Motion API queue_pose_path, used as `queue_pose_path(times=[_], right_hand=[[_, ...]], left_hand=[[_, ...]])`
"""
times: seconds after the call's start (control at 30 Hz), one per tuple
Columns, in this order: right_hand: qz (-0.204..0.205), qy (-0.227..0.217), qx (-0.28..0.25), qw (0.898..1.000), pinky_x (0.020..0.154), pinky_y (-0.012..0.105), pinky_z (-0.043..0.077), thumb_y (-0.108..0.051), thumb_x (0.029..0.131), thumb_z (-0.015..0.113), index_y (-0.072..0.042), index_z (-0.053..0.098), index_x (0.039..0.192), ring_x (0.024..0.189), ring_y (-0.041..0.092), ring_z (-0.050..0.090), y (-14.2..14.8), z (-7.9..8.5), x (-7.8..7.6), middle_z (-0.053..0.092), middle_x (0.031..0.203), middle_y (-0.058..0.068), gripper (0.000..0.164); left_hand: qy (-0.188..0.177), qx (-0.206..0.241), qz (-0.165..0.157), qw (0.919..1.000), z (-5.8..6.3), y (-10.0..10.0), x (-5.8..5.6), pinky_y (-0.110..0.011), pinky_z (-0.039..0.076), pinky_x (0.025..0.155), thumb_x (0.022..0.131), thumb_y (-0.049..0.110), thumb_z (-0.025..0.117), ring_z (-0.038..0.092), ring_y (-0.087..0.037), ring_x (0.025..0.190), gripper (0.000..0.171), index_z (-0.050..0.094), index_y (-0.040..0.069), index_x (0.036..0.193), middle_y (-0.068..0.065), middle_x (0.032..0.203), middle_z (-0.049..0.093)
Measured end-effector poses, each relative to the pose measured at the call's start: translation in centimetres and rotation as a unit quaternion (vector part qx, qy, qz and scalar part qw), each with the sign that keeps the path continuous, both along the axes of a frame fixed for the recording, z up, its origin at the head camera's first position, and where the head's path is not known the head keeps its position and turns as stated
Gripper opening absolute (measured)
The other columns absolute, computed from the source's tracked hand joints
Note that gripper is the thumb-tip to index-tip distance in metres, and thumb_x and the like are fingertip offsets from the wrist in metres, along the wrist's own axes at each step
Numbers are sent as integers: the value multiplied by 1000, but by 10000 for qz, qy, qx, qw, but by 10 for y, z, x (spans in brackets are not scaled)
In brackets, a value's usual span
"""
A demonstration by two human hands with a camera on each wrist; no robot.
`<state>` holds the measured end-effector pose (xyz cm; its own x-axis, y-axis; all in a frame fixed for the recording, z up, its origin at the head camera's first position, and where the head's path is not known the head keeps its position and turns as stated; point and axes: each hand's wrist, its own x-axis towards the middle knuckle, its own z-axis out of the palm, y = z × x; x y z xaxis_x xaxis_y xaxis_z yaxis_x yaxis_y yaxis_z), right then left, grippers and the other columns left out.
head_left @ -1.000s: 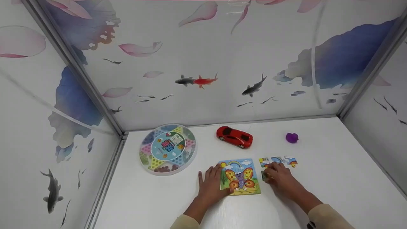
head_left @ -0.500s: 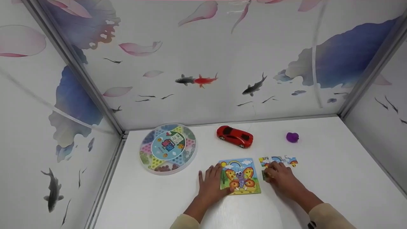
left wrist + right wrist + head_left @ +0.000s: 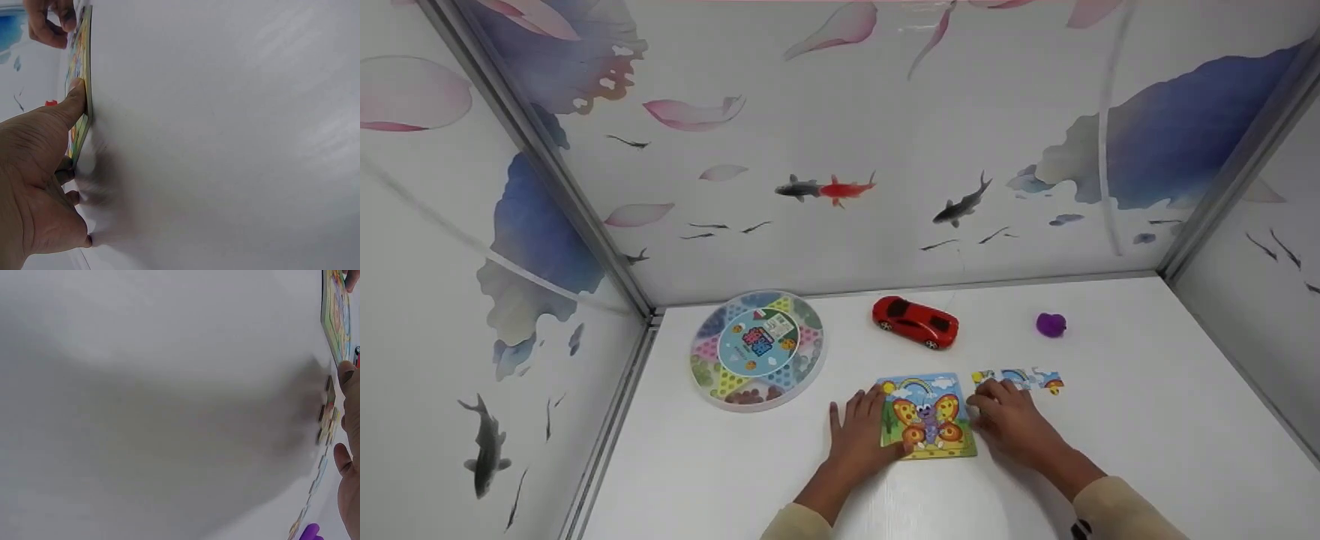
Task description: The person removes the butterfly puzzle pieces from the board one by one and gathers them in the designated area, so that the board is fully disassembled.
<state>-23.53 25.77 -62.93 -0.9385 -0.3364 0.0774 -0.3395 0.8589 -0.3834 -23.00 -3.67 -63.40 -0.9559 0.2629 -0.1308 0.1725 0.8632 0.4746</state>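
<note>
A square puzzle board (image 3: 928, 412) with a butterfly picture lies on the white table. My left hand (image 3: 861, 431) rests at its left side, the thumb laid over the near edge and the fingers fairly straight along the left edge. In the left wrist view that thumb (image 3: 76, 101) presses on the board's face. My right hand (image 3: 1016, 420) is bent at the board's right edge, its thumb tip (image 3: 345, 371) right at a corner in the right wrist view. Beyond and below it lie loose puzzle pieces (image 3: 1050, 379), several also showing as thick pieces (image 3: 328, 417). Whether its fingers pinch anything I cannot tell.
A red toy car (image 3: 915, 322) stands behind the board. At the back left lies a round, clear-covered marble game board (image 3: 757, 352). A small purple object (image 3: 1051, 325) sits at the back right. Patterned walls (image 3: 885, 255) close off the back and both sides.
My right hand has shifted left, from a dark green puzzle piece to the board's right edge. That piece is now hidden in the head view. My left hand and the board have stayed in place.
</note>
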Motion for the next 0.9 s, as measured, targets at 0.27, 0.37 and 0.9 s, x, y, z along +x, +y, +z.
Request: queue_pose_path(times=[0.27, 0.37, 0.9], right_hand=[[256, -228, -11, 9994, 116, 67, 49, -28, 102, 82, -20, 78, 135, 130, 28, 57, -43, 2, -10, 66, 134, 1, 34], [425, -310, 74, 9986, 115, 69, 49, -30, 103, 80, -18, 77, 137, 130, 28, 55, -55, 4, -13, 66, 136, 3, 36], [224, -1072, 526, 9926, 119, 77, 44, -20, 96, 87, -21, 65, 150, 144, 37, 48, -81, 16, -20, 56, 154, 9, 58]], left_hand=[[-75, -46, -51, 9999, -2, 0, -4, -76, 14, 135, 93, 60, 82, 30, -34, 168, 100, 40, 13, 170, -4, 181, 35], [-111, -63, -70, 9999, -2, -1, -4, -76, 14, 135, 94, 62, 81, 29, -33, 168, 100, 39, 13, 171, -4, 181, 35], [-133, 103, -29, 9999, 0, -2, -3, -76, 11, 135, 94, 56, 84, 29, -34, 168, 98, 40, 12, 170, -4, 181, 34]])
